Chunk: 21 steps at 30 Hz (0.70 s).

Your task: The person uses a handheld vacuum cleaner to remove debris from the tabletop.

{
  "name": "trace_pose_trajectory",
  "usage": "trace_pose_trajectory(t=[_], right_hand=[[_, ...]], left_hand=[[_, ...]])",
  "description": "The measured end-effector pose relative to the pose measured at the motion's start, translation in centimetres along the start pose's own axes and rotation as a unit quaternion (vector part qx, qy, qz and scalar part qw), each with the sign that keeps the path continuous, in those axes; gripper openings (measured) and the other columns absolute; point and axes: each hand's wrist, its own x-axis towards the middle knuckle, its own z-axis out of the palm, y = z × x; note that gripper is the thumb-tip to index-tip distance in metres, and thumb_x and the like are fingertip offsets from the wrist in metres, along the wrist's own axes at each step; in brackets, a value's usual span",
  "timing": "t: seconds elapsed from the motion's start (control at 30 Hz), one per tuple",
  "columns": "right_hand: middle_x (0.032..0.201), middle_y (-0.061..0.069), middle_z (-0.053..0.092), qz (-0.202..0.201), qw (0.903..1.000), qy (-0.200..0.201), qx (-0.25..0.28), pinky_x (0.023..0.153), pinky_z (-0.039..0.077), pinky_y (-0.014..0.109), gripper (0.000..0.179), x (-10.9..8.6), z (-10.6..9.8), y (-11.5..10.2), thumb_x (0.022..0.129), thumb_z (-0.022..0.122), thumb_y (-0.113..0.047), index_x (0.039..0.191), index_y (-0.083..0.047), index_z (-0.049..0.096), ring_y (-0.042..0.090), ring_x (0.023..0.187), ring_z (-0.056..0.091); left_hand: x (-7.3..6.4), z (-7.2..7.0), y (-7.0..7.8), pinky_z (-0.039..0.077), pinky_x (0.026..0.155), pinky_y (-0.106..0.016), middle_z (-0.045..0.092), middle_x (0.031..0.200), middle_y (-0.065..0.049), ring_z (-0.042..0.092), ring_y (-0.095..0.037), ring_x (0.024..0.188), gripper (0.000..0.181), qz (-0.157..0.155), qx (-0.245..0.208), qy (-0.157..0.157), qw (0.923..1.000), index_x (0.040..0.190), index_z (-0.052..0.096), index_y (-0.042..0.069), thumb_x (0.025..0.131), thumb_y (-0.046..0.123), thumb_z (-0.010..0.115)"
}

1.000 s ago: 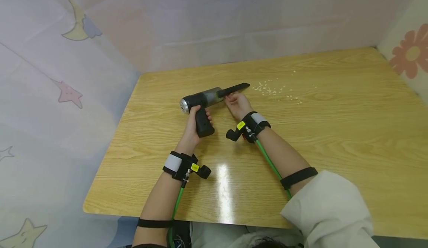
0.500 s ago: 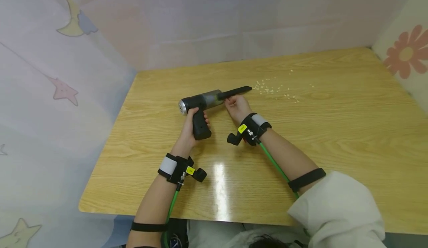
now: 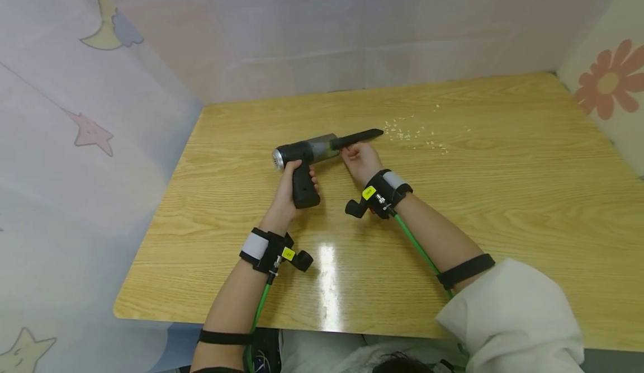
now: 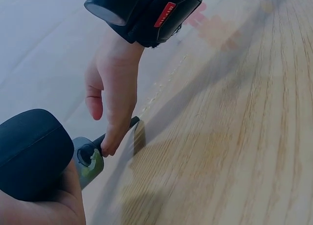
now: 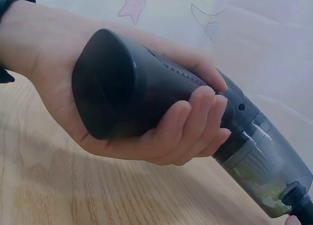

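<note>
A black handheld vacuum cleaner [image 3: 304, 183] with a clear dust cup [image 3: 324, 147] and a long flat nozzle [image 3: 359, 137] points right over the table. My left hand [image 3: 288, 194] grips its handle, thumb on the near side and fingers wrapped round, as the right wrist view shows. At the base of the nozzle, my right hand [image 3: 363, 163] holds it with bent fingertips. Small pale grains [image 3: 402, 131] lie scattered just beyond the nozzle tip. Inside the cup [image 5: 264, 171], yellow-green bits show in the right wrist view.
The wooden table [image 3: 503, 211] reaches to a pale cloth wall [image 3: 352, 43] at the back. Another printed wall [image 3: 60, 194] stands at the left. Black straps and green cables [image 3: 415, 244] run along both forearms.
The vacuum cleaner has moved slightly right, its nozzle tip now closer to the grains. Both hands have moved with it and keep their hold. The head view has shifted a little.
</note>
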Motion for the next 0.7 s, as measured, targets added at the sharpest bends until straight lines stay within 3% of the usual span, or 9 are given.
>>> trace_pose_trajectory(t=[0.7], right_hand=[[0.162, 0.008, 0.001, -0.014, 0.9993, -0.028, -0.019, 0.119, 0.017, 0.020, 0.077, -0.23, -0.21, -0.29, 0.088, 0.014, 0.017, 0.152, -0.017, -0.011, 0.013, 0.150, 0.008]], left_hand=[[0.04, 0.38, -0.07, 0.045, 0.060, -0.018, 0.054, 0.074, 0.005, 0.051, -0.006, 0.061, 0.031, -0.006, -0.002, 0.006, 1.0000, 0.109, 0.047, 0.011, 0.095, 0.038, 0.047]])
